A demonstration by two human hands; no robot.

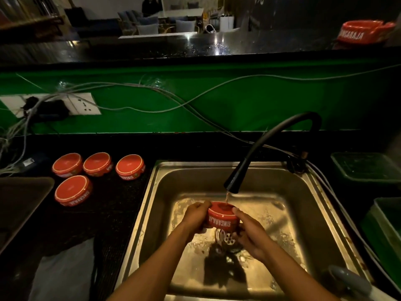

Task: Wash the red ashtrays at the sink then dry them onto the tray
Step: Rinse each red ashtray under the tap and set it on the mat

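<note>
I am watching my left hand (196,216) and my right hand (249,230) cupping one red ashtray (221,218) between them, fingers curled round its sides, holding it over the drain (226,237) in the middle of the sink (165,192). A thin stream is running from the black faucet (232,186) onto the ashtray's top. The risk I am weighing is the grip: the glazed wall is getting wet, and if either hand is easing off while turning it, the ashtray could be slipping down onto the steel basin and chipping, or knocking the faucet head just above it. Water is also likely splashing off the rim toward the surface (112,213) on the left, where four ashtrays (73,190) are sitting upside down, close together but apart from the sink edge; I cannot tell in this dim light whether those are washed or waiting. Farther back, cables (152,92) are trailing along the green wall from a wall socket (82,104), so spray reaching that far would be a hazard. One more ashtray (364,32) is resting on the upper ledge at the far right, and a dark tray (19,205) is lying at the left edge, near the four.
</note>
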